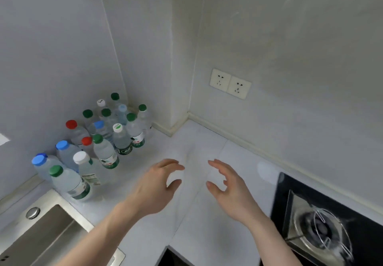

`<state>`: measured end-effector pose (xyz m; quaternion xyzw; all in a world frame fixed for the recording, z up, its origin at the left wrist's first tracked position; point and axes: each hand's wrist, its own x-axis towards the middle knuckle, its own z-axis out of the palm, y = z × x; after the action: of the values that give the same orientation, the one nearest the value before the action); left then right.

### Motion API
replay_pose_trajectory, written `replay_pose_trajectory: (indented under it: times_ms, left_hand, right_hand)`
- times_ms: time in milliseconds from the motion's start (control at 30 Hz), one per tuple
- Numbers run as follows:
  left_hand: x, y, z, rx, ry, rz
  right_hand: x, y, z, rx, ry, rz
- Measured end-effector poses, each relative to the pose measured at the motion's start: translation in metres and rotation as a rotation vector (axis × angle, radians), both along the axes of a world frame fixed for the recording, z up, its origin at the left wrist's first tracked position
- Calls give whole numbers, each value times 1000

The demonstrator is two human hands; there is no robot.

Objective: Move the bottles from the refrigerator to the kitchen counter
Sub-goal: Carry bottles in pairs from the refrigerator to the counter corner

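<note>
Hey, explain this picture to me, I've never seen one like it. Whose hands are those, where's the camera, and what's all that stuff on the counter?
The camera sits on a person's head, looking forward and down, so the two arms are their own. The left hand and right hand hover over the white counter, fingers loosely curved, holding nothing. In the corner stands a cluster of water bottles with green, blue, red and white caps. A steel sink is at lower left, a gas burner at lower right, and two wall sockets above.

Bottles crowd the corner; counter beside them lies bare.
</note>
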<state>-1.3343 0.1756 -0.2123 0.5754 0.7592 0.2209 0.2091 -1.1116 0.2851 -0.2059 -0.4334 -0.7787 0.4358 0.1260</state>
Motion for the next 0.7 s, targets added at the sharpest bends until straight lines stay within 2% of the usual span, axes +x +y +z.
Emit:
replay_pose_trajectory:
  times_ms: [200,433,700]
  left_hand:
    - [83,15,15,5,38,-180]
    - [215,2,37,-11,19,-413]
    - [362,-11,44,96,23,-717]
  right_hand:
    - [104,-33,9,0,-5,-188]
    - [243,-99,21,59,-10,-383]
    - [398,-197,39,94,-7,-678]
